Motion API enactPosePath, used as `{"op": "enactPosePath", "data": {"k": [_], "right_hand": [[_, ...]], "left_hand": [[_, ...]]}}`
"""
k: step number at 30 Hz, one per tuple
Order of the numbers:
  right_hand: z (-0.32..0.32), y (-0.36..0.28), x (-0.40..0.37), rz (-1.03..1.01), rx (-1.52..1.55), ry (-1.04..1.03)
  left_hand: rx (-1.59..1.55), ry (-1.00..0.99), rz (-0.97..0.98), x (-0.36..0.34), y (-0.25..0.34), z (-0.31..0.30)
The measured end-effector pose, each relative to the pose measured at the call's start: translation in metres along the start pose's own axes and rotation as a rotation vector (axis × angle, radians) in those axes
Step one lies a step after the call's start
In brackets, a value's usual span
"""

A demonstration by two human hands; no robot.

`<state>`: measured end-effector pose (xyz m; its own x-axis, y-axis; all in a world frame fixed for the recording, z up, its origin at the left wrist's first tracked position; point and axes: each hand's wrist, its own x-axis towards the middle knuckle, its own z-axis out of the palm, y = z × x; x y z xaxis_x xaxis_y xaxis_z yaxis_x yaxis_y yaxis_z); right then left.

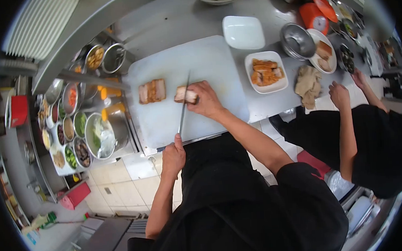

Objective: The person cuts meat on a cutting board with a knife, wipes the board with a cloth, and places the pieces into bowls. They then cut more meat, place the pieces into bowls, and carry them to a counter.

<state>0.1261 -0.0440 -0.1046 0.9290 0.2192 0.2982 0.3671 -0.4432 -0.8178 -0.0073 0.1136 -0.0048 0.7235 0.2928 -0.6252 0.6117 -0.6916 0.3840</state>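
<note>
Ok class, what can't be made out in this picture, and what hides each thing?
All in the head view:
1. The handle of the knife: the left hand covers it.
2. One end of the held meat: under the right hand.
3. The far side of the upper bowl: cut off by the top edge.
4. The reading on the scale: too small.

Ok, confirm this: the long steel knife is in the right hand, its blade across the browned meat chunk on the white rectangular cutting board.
No: the head view shows the left hand holding the long steel knife, not the right hand. The knife does cross the browned meat chunk on the white cutting board.
</note>
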Motion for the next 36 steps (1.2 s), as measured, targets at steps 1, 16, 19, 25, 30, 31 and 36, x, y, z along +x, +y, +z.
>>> {"op": "enactPosePath", "data": {"k": [1, 16, 19, 25, 30, 31, 36], "right_hand": [[0.000, -0.002, 0.000, 0.032, 0.010, 0.002], [-0.004, -0.023, 0.004, -0.003, -0.181, -0.058], [0.011, -0.016, 0.017, -0.032, -0.221, -0.173], [-0.006, 0.004, -0.004, -0.053, -0.204, -0.106], [-0.033, 0.008, -0.021, -0.032, -0.120, 0.091], [-0.028, 0.015, -0.023, -0.037, -0.049, 0.081], [-0.035, 0.004, -0.024, 0.015, -0.075, 0.130]], "left_hand": [[-0.037, -0.017, -0.010, 0.008, -0.002, 0.005], [-0.422, 0.031, -0.115, -0.036, -0.025, -0.029], [-0.370, 0.076, -0.121, -0.030, -0.043, -0.026], [-0.376, 0.041, -0.145, -0.040, -0.043, -0.019], [-0.412, -0.051, -0.108, -0.043, -0.034, -0.003], [-0.341, -0.049, -0.156, -0.045, -0.019, -0.005], [-0.216, 0.038, 0.074, -0.025, -0.030, 0.012]]}}
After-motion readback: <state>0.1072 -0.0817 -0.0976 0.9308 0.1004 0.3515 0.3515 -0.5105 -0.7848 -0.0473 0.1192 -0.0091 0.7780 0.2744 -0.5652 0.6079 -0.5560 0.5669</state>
